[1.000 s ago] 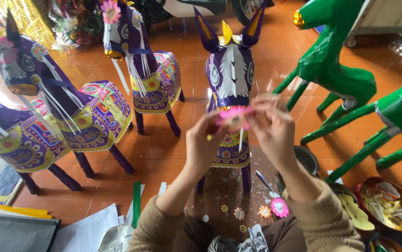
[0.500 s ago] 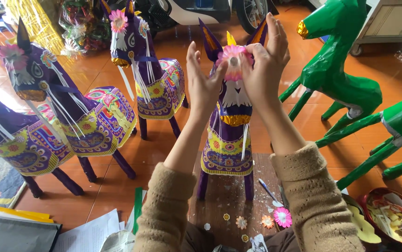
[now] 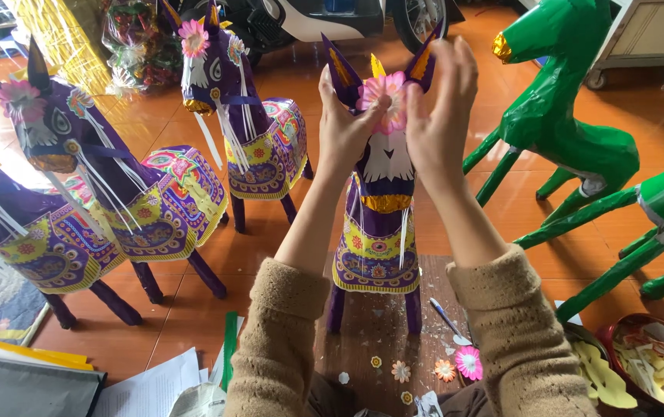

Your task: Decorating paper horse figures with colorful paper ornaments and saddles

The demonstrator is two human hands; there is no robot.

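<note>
both hands, left hand (image 3: 345, 127) and right hand (image 3: 438, 116), press a pink paper flower (image 3: 384, 99) flat onto the purple paper horse (image 3: 378, 201) forehead, fingers spread around it (spare flowers (image 3: 455, 364) lie at the horse's feet).

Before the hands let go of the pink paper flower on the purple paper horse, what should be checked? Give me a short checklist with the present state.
1. Pink paper flower sits centred between the ears on the purple paper horse: ok.
2. Left hand and right hand both press at the flower: ok.
3. Flower firmly stuck: cannot tell, fingers cover its edges.
4. Horse upright, legs on the floor: ok.
5. Spare small paper flowers lie near the horse's feet: ok.
</note>
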